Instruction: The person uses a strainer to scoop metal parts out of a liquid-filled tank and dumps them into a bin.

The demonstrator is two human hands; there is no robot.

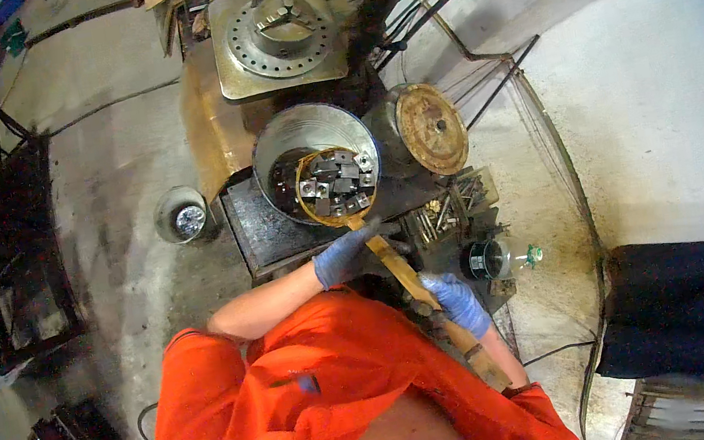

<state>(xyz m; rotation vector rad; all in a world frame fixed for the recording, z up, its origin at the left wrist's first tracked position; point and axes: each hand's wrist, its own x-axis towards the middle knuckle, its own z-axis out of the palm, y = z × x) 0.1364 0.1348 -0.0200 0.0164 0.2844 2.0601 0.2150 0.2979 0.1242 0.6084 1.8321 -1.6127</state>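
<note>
My left hand (pixel 345 257), in a blue glove with dark fingers, is closed around the upper part of a long wooden handle (pixel 397 266). Farther down the same handle, my right hand (pixel 457 301), also blue-gloved, wraps round it. The handle belongs to a round scoop with a yellowish rim (pixel 300 178). Inside the scoop lie several small square metal blocks (pixel 335 168), some with a hole through the middle. The scoop rests in or just above the mouth of a large round metal pot (pixel 268 146), which holds dark liquid.
Beyond the pot stands a machine table with a round chuck (pixel 285 34). A rusty round lid (pixel 431 129) leans at its right. Nearer are a tray of metal bits (pixel 451 210) and a plastic bottle (pixel 499 259). On the floor at left sits a small bucket (pixel 182 215).
</note>
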